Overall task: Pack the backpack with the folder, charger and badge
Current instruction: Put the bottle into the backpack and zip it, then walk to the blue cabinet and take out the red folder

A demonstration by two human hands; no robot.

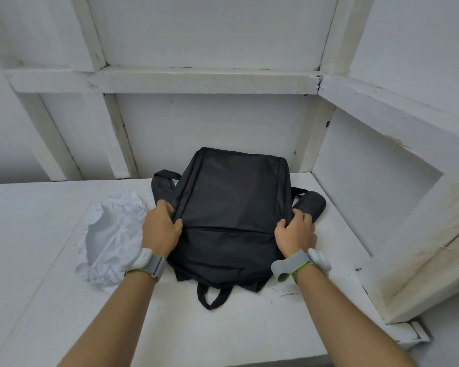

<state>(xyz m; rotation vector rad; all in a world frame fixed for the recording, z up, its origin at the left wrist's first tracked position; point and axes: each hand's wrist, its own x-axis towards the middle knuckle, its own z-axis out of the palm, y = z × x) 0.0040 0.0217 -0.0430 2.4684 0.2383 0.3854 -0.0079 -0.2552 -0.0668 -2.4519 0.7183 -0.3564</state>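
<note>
- The backpack lies flat on the white worktop, front panel up, carry loop towards the person, shoulder straps splayed out at the far corners.
- The left hand is clamped on the backpack's left side seam; the grip is closed on a pinch of fabric, thumb on top.
- The right hand is clamped likewise on the right side seam, fingers curled over the edge.
- A wrist-worn band sits on each forearm.
- A sheet of crumpled white paper lies just beside the backpack, on its left, partly under the left wrist.
- Folder, charger and badge: none visible on the worktop. Whether they are already inside cannot be told; the zips cannot be made out, so open or closed is unconfirmed.
- Judgement on step: the bag is being positioned or squared up, either ahead of loading or after it.
- Judgement on next move: if unpacked, it calls for finding the main zip pull near the carry loop, holding the fabric taut with one hand and drawing the zip with the other.
</note>
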